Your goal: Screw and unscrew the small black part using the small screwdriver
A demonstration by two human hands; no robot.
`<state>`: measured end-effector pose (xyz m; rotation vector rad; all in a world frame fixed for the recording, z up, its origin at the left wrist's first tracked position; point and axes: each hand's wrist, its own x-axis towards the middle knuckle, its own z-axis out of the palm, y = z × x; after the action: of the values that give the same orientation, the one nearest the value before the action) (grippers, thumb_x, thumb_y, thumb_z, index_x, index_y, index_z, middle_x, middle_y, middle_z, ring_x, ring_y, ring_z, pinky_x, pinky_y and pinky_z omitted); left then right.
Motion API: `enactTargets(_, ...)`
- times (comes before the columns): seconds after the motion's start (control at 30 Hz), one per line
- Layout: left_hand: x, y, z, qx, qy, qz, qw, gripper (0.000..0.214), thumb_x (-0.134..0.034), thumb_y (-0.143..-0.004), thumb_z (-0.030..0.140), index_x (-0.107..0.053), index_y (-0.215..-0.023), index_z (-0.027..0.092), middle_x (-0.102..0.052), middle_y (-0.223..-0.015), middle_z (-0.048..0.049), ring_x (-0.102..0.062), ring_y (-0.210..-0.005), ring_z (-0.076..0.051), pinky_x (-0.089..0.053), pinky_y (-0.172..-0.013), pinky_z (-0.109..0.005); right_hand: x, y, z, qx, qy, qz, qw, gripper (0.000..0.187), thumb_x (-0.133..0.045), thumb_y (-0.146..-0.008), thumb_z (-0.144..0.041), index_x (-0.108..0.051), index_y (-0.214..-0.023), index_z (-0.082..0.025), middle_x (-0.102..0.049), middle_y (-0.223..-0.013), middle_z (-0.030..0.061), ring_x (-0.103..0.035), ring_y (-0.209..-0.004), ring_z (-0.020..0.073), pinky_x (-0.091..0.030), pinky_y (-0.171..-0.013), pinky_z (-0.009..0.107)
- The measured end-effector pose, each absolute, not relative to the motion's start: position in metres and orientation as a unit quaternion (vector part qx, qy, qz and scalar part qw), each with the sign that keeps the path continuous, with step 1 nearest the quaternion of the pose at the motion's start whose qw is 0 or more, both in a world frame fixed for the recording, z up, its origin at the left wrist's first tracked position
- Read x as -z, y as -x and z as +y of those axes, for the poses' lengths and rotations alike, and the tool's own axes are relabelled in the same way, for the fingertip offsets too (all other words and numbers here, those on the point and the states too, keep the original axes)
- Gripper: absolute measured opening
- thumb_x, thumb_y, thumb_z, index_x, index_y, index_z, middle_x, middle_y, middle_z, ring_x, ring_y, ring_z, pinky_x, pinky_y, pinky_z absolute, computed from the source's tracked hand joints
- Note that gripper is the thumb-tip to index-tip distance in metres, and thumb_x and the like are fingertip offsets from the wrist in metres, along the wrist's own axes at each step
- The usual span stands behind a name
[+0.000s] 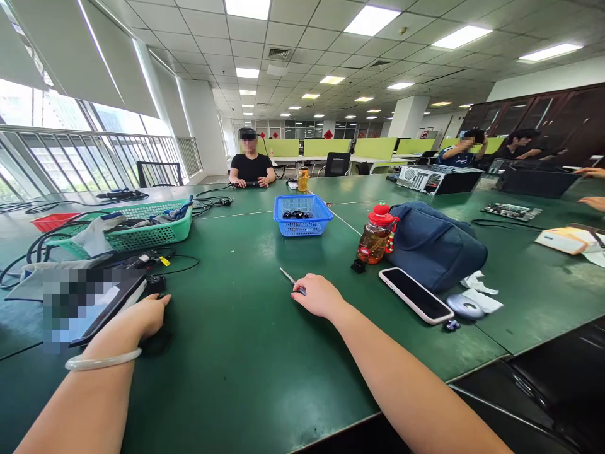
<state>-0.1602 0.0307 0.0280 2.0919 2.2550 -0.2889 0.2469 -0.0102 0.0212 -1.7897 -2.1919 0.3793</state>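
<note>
My left hand (150, 313), with a pale bangle (104, 360) on the wrist, is at the left of the green table. Its fingers are closed around something dark that they mostly hide. Just beyond the fingertips sits a small black block (155, 285), and a dark flat panel (111, 309), partly blurred out, lies to its left. In the middle, low over the table, my right hand (317, 295) is closed on a slim tool (286, 275). A pale metal shaft sticks out to the far left; the handle is mostly covered, so its exact kind is unclear.
A blue basket (303, 228) holding black cables stands ahead. Left is a green basket (155, 232) with gloves. To the right are a red-lidded bottle (373, 243), a navy bag (432, 246) and a phone (416, 295). People sit around the table.
</note>
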Motion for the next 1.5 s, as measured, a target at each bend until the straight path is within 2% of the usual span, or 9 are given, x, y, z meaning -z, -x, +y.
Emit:
enactTargets(0.1,-0.041,0.151,0.031,0.137,-0.652,0.745,0.038,0.064,-0.062,-0.069,0.029,-0.061,-0.13,0.009,-0.057,-0.137,-0.0211,-0.064,-0.112,-0.034,-0.048,-0.097,-0.041,-0.022,-0.247,-0.01,-0.135,0.621,-0.759,0.143,0.024,-0.059,-0.089,-0.04,-0.074,-0.101,-0.026,-0.064,-0.104,0.0055,-0.06,-0.096,0.0193,-0.044,-0.075,0.027)
enactTargets(0.2,-0.051,0.143,0.032,0.128,-0.639,0.757,0.037,0.052,-0.05,-0.083,0.032,-0.064,-0.125,0.005,-0.066,-0.123,-0.0223,-0.063,-0.114,-0.035,-0.047,-0.097,-0.043,-0.023,-0.246,-0.011,-0.142,0.622,-0.757,0.14,0.023,-0.058,-0.09,-0.039,-0.074,-0.101,-0.026,-0.064,-0.104,0.0054,-0.059,-0.095,0.0187,-0.043,-0.074,0.027)
enactTargets(0.27,-0.055,0.14,0.03,0.117,-0.632,0.766,0.03,0.047,-0.047,-0.085,0.028,-0.066,-0.123,0.007,-0.067,-0.122,-0.0212,-0.063,-0.113,-0.035,-0.047,-0.095,-0.042,-0.023,-0.246,-0.011,-0.146,0.624,-0.755,0.14,0.023,-0.058,-0.09,-0.039,-0.074,-0.101,-0.026,-0.064,-0.104,0.0052,-0.059,-0.095,0.0185,-0.043,-0.073,0.027)
enactTargets(0.43,-0.053,0.139,0.023,0.067,-0.607,0.792,0.006,0.043,-0.046,-0.082,0.02,-0.066,-0.119,0.014,-0.068,-0.122,-0.0163,-0.064,-0.108,-0.03,-0.049,-0.086,-0.037,-0.023,-0.245,-0.011,-0.142,0.625,-0.755,0.14,0.023,-0.058,-0.09,-0.039,-0.074,-0.1,-0.026,-0.063,-0.103,0.0052,-0.059,-0.093,0.0184,-0.042,-0.072,0.027)
enactTargets(0.57,-0.043,0.148,0.023,0.007,-0.597,0.801,-0.036,0.048,-0.046,-0.081,0.021,-0.059,-0.127,0.014,-0.067,-0.119,-0.0166,-0.064,-0.102,-0.029,-0.05,-0.08,-0.036,-0.023,-0.245,-0.011,-0.137,0.625,-0.756,0.139,0.023,-0.059,-0.09,-0.04,-0.074,-0.1,-0.025,-0.063,-0.102,0.0054,-0.059,-0.093,0.018,-0.042,-0.074,0.027)
enactTargets(0.8,-0.05,0.157,0.023,-0.033,-0.607,0.792,-0.057,0.045,-0.047,-0.084,0.028,-0.065,-0.123,0.016,-0.06,-0.127,-0.0159,-0.062,-0.105,-0.027,-0.049,-0.086,-0.034,-0.023,-0.246,-0.012,-0.144,0.625,-0.754,0.143,0.022,-0.059,-0.09,-0.039,-0.074,-0.099,-0.026,-0.064,-0.103,0.005,-0.06,-0.092,0.0176,-0.042,-0.072,0.026)
enactTargets(1.0,-0.08,0.159,0.019,-0.014,-0.603,0.798,0.013,0.04,-0.055,-0.084,0.042,-0.066,-0.116,0.022,-0.072,-0.108,-0.0048,-0.065,-0.092,-0.021,-0.048,-0.075,-0.027,-0.024,-0.245,-0.012,-0.146,0.627,-0.752,0.145,0.021,-0.06,-0.089,-0.038,-0.074,-0.097,-0.026,-0.064,-0.102,0.0046,-0.06,-0.091,0.0172,-0.041,-0.071,0.026)
enactTargets(1.2,-0.089,0.158,0.013,-0.011,-0.626,0.779,0.043,0.039,-0.062,-0.078,0.037,-0.067,-0.112,0.017,-0.074,-0.106,-0.0054,-0.066,-0.095,-0.02,-0.045,-0.075,-0.024,-0.021,-0.246,-0.011,-0.149,0.627,-0.751,0.145,0.02,-0.059,-0.09,-0.039,-0.074,-0.097,-0.027,-0.063,-0.102,0.0041,-0.06,-0.091,0.0167,-0.041,-0.07,0.026)
enactTargets(1.5,-0.086,0.168,0.011,0.113,-0.625,0.772,0.024,0.038,-0.069,-0.069,0.038,-0.071,-0.104,0.021,-0.075,-0.102,-0.0028,-0.067,-0.09,-0.021,-0.044,-0.07,-0.025,-0.021,-0.246,-0.011,-0.151,0.628,-0.749,0.149,0.02,-0.06,-0.09,-0.039,-0.074,-0.096,-0.026,-0.063,-0.102,0.0038,-0.06,-0.088,0.016,-0.042,-0.07,0.025)
